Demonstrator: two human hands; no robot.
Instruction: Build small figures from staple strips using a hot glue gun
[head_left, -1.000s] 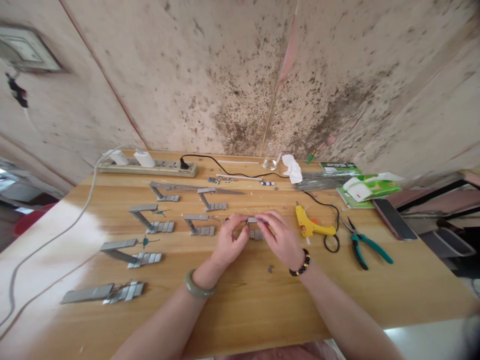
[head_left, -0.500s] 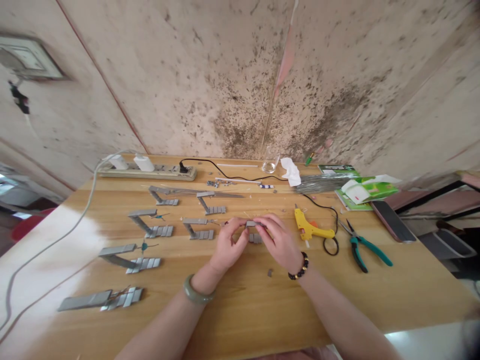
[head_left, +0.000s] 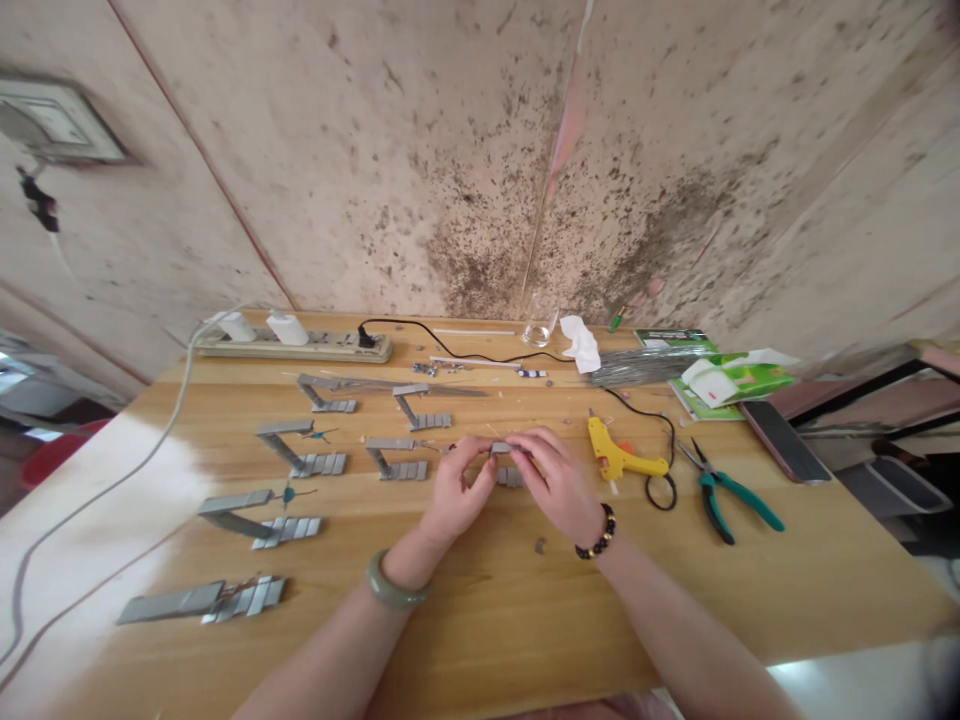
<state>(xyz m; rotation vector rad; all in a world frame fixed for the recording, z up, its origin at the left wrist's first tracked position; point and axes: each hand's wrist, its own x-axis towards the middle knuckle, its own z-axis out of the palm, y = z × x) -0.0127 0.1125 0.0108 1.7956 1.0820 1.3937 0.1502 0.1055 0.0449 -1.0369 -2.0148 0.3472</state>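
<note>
Between my left hand (head_left: 461, 485) and my right hand (head_left: 553, 478) is a small grey strip model (head_left: 511, 477), its flat segmented base on the table and its upper strip pinched by the fingertips of both hands. Fingers cover much of it. Just left of my left hand stands a similar grey model (head_left: 397, 468), with a thin wire at its upper end. More of these angled grey models (head_left: 289, 530) stand in rows to the left, some with small blue pieces. A flat grey piece (head_left: 202, 600) lies at the near left. A tiny grey scrap (head_left: 540, 546) rests below my right hand.
Right of my hands lie a yellow glue gun (head_left: 622, 455), green-handled pliers (head_left: 739, 495) and a phone (head_left: 784, 440). Behind them are a wire bundle (head_left: 649, 365), tissue (head_left: 581, 343) and a glass (head_left: 538, 330). A power strip (head_left: 322, 347) sits at the back left, with cables trailing.
</note>
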